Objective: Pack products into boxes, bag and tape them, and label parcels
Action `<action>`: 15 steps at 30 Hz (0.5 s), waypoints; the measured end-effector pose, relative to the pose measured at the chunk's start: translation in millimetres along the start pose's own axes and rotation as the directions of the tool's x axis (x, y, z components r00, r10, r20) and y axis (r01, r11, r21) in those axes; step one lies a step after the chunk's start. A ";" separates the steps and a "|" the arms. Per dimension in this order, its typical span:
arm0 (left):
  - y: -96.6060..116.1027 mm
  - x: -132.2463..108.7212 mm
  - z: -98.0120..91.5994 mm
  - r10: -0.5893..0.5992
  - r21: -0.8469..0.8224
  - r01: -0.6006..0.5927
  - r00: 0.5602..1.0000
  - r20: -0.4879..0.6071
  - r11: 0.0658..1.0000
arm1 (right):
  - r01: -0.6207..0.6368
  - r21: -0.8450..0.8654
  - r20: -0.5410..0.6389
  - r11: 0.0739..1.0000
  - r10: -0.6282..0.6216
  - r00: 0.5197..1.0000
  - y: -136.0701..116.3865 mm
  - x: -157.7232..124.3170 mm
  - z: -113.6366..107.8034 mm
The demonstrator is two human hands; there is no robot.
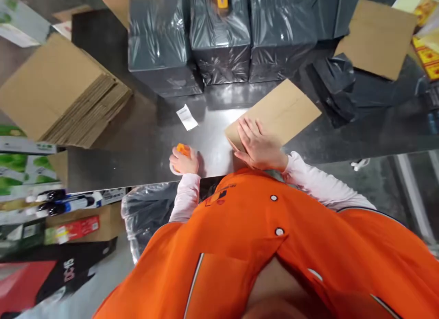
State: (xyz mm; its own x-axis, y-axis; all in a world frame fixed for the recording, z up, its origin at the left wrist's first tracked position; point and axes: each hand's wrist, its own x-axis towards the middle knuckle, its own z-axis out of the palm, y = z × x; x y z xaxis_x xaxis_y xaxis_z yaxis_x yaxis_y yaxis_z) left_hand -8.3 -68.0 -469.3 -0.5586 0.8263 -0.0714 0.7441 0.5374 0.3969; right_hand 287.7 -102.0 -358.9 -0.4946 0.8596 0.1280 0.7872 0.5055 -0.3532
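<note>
The brown cardboard sheet (281, 111) lies flat on the steel tabletop (219, 150), set at a slant just in front of us, its near corner close to the tabletop's edge. Our right hand (260, 145) rests palm down on that near part, its fingers spread and flat, pressing on the card and not clamped around it. Our left hand (183, 161) is curled closed over an orange tape dispenser (183, 150), which sits on the tabletop with its clear tape roll (173, 168) showing beside the hand. Bare steel lies between our two hands.

A small white paper slip (187, 117) lies on the tabletop, beyond the left hand. Farther on, dark plastic-wrapped blocks (219, 35) stand side by side, touching one another. To our right, crumpled black plastic (334, 86) lies near a second cardboard sheet (375, 38). To our left sits a thick stack of flattened cardboard (61, 90). Green-printed boxes (24, 159) stand farther left, and a clear plastic bag (147, 214) bulges just past the tabletop's edge. Our orange vest (219, 227) and pale pink sleeves (187, 195) fill the lower view.
</note>
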 end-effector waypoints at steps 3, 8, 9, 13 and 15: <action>-25.7 -4.0 5.9 -0.135 0.188 0.108 0.981 0.137 0.976 | -0.083 0.026 -0.040 0.996 0.084 0.996 -16.4 6.3 10.6; -27.4 -1.6 -26.7 0.022 0.170 -0.069 0.964 0.266 0.983 | -0.111 0.091 -0.018 0.990 0.113 0.993 -28.1 13.9 16.4; -22.7 5.2 -43.3 0.061 0.172 -0.112 0.960 0.274 0.979 | -0.085 0.100 -0.003 0.991 0.085 0.996 -27.4 14.7 15.6; 37.1 47.6 -128.2 0.268 0.220 -0.328 0.926 0.265 0.919 | -0.008 0.069 -0.012 0.998 0.009 1.000 -26.4 17.5 12.1; 97.6 59.7 -169.1 0.403 0.202 -0.470 0.865 0.301 0.859 | -0.008 0.033 -0.045 0.999 0.010 0.999 -29.2 20.0 11.2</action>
State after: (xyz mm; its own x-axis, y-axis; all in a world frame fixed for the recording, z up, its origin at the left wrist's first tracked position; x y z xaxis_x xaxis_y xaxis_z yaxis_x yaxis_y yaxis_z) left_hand -30.9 5.2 -280.0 -0.0733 0.9815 -0.1770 0.9761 0.1070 0.1892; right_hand 250.7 -100.4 -356.4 -0.4699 0.8669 0.1666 0.7785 0.4959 -0.3848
